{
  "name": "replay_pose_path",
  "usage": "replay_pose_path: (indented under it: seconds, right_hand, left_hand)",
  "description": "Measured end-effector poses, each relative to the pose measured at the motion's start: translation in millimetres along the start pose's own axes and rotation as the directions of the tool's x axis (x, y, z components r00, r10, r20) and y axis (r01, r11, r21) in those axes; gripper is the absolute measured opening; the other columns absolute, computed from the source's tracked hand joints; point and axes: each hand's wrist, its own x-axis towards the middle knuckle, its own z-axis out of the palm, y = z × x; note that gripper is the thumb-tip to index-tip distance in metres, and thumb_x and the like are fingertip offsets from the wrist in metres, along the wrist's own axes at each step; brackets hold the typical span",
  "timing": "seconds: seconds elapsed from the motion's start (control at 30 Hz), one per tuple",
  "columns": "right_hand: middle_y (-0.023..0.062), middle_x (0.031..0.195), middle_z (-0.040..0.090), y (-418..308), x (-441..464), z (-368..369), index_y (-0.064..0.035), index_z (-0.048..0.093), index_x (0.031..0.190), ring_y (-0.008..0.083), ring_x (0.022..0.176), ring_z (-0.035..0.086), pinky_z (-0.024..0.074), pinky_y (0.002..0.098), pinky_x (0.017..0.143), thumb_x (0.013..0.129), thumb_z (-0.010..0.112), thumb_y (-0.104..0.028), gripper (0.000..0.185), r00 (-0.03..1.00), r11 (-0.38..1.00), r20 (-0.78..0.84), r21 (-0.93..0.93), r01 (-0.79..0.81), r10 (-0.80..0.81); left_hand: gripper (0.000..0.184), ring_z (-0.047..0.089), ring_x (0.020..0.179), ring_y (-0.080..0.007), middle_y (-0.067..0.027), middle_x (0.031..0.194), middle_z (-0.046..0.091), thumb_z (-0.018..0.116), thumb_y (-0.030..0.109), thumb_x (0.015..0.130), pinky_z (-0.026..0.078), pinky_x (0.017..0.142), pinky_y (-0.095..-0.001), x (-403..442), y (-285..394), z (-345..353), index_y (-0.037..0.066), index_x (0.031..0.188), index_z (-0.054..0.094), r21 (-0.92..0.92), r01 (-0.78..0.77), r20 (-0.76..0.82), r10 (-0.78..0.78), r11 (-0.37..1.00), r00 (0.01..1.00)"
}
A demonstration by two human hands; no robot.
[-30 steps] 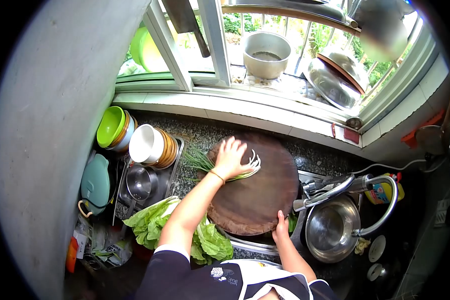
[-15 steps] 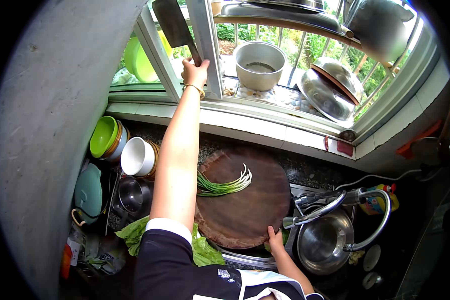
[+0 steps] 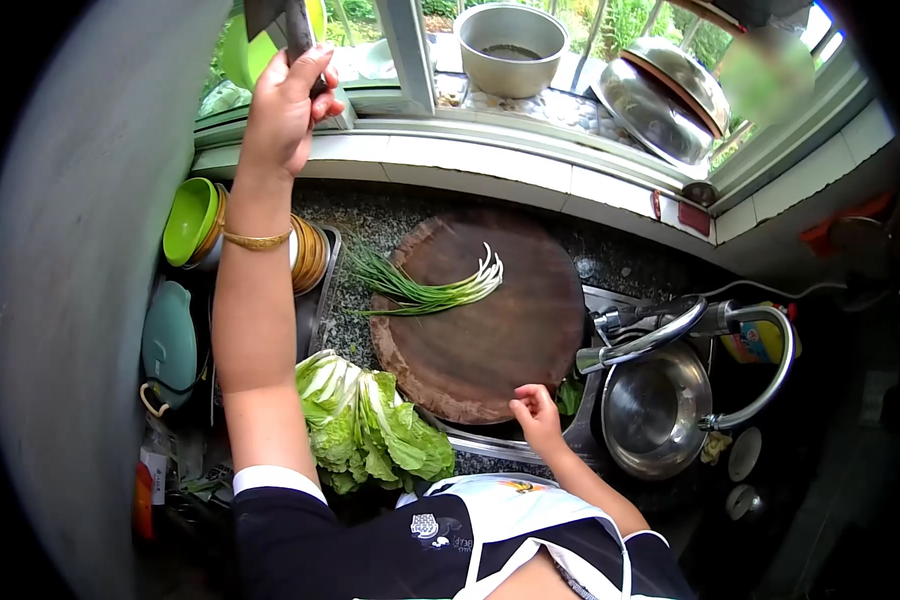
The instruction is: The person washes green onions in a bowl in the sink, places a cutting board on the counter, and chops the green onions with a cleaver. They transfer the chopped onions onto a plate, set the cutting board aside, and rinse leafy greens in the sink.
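Note:
My left hand (image 3: 295,105) reaches up towards the window at upper left, its fingers wrapped round the dark handle of a cleaver (image 3: 267,14). Most of the cleaver's blade is cut off by the top of the view. On the round wooden chopping board (image 3: 490,345) lies a bunch of spring onions (image 3: 435,294), white ends to the right, green tops hanging over the left edge. At the board's lower right rim is my right hand (image 3: 537,412), its fingers curled with nothing visible in them. A leafy green lettuce (image 3: 370,425) sits by the board's lower left edge.
Right of the board are a curved faucet (image 3: 660,335) and a metal basin (image 3: 655,410). Green bowls (image 3: 192,220) and a teal lid-like piece (image 3: 170,340) stand at left. A grey pot (image 3: 512,60) and metal lids (image 3: 660,110) rest on the windowsill.
My left hand has come left and nearer with the cleaver, away from the window frame. My right hand's fingers have curled at the board's rim. The view has shifted, showing more lettuce.

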Motion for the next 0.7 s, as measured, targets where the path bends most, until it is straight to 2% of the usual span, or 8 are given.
replay_pose_path:
  seconds: [0.07, 0.1, 0.2, 0.27, 0.33, 0.53, 0.6, 0.7]
  right_hand:
    - [-0.0018, 0.073, 0.053, -10, 9, 11, -0.0028, 0.055, 0.095, 0.0029, 0.065, 0.045, 0.0389, 0.0182, 0.057, 0.081, 0.064, -0.009, 0.018, 0.998, 0.999, 0.040, 0.008, 0.044, -0.045]
    - [-0.0022, 0.074, 0.053, -10, 14, 14, -0.0029, 0.056, 0.093, 0.0026, 0.065, 0.045, 0.0392, 0.0176, 0.058, 0.081, 0.064, -0.009, 0.016, 0.989, 0.988, 0.035, -0.036, 0.148, -0.147]
    - [-0.0022, 0.074, 0.055, -18, 18, 16, -0.0025, 0.056, 0.091, 0.0030, 0.066, 0.047, 0.0411, 0.0184, 0.060, 0.082, 0.063, -0.009, 0.014, 0.996, 0.997, 0.068, 0.039, 0.062, -0.064]
    - [-0.0018, 0.074, 0.055, -20, 18, 13, -0.0021, 0.056, 0.090, 0.0033, 0.066, 0.049, 0.0415, 0.0182, 0.060, 0.081, 0.063, -0.008, 0.013, 0.997, 0.999, 0.071, 0.007, 0.036, -0.037]
    - [-0.0017, 0.074, 0.056, -18, 16, 9, -0.0019, 0.056, 0.090, 0.0035, 0.066, 0.049, 0.0418, 0.0184, 0.060, 0.081, 0.063, -0.008, 0.013, 0.996, 1.000, 0.081, 0.001, 0.027, -0.027]
    - [-0.0015, 0.074, 0.056, -13, 3, 7, -0.0017, 0.056, 0.089, 0.0042, 0.066, 0.050, 0.0423, 0.0192, 0.060, 0.082, 0.062, -0.008, 0.011, 0.996, 1.000, 0.084, 0.000, -0.008, 0.008]
    - [-0.0016, 0.074, 0.056, -13, -1, 8, -0.0017, 0.056, 0.089, 0.0042, 0.067, 0.050, 0.0423, 0.0192, 0.060, 0.082, 0.062, -0.008, 0.010, 0.996, 1.000, 0.089, 0.007, -0.015, 0.014]
    - [-0.0017, 0.074, 0.056, -16, -4, 9, -0.0018, 0.056, 0.088, 0.0043, 0.067, 0.050, 0.0420, 0.0191, 0.060, 0.082, 0.061, -0.008, 0.010, 0.994, 0.999, 0.103, 0.026, -0.033, 0.030]
  left_hand:
    - [0.015, 0.037, 0.045, -0.0028, 0.0010, 0.070, 0.051, 0.057, 0.020, 0.087, 0.043, 0.048, -0.0203, -3, 5, -3, 0.006, 0.089, 0.051, -0.028, 0.028, -0.068, -0.030, 0.999, 0.997]
    - [0.016, 0.037, 0.045, -0.0030, 0.0009, 0.069, 0.051, 0.057, 0.019, 0.087, 0.043, 0.047, -0.0201, -7, 14, -1, 0.006, 0.092, 0.051, -0.053, 0.035, -0.072, -0.039, 0.998, 0.997]
    - [0.026, 0.039, 0.046, -0.0036, 0.0002, 0.070, 0.051, 0.058, 0.020, 0.086, 0.044, 0.047, -0.0203, -17, 42, 9, 0.004, 0.105, 0.049, -0.099, 0.009, -0.083, -0.017, 0.995, 0.996]
    - [0.044, 0.044, 0.053, -0.0054, -0.0019, 0.078, 0.051, 0.058, 0.020, 0.085, 0.045, 0.048, -0.0218, -25, 58, 14, 0.001, 0.121, 0.042, -0.082, -0.036, -0.140, 0.024, 0.996, 0.990]
    - [0.053, 0.045, 0.059, -0.0057, -0.0021, 0.078, 0.050, 0.057, 0.017, 0.083, 0.045, 0.049, -0.0217, -33, 73, 19, -0.001, 0.128, 0.036, -0.050, -0.086, -0.179, 0.076, 0.995, 0.981]
    - [0.059, 0.045, 0.063, -0.0060, -0.0008, 0.077, 0.048, 0.057, 0.013, 0.083, 0.044, 0.051, -0.0209, -22, 77, 18, -0.006, 0.132, 0.030, 0.062, -0.218, -0.131, 0.225, 0.974, 0.966]
    - [0.059, 0.045, 0.063, -0.0055, -0.0005, 0.076, 0.047, 0.056, 0.011, 0.084, 0.045, 0.052, -0.0208, -21, 71, 23, -0.007, 0.132, 0.029, 0.046, -0.227, -0.112, 0.230, 0.973, 0.967]
    - [0.056, 0.045, 0.065, -0.0049, 0.0006, 0.076, 0.047, 0.057, 0.014, 0.084, 0.044, 0.052, -0.0199, -22, 64, 32, -0.005, 0.131, 0.032, 0.085, -0.254, -0.168, 0.266, 0.963, 0.949]
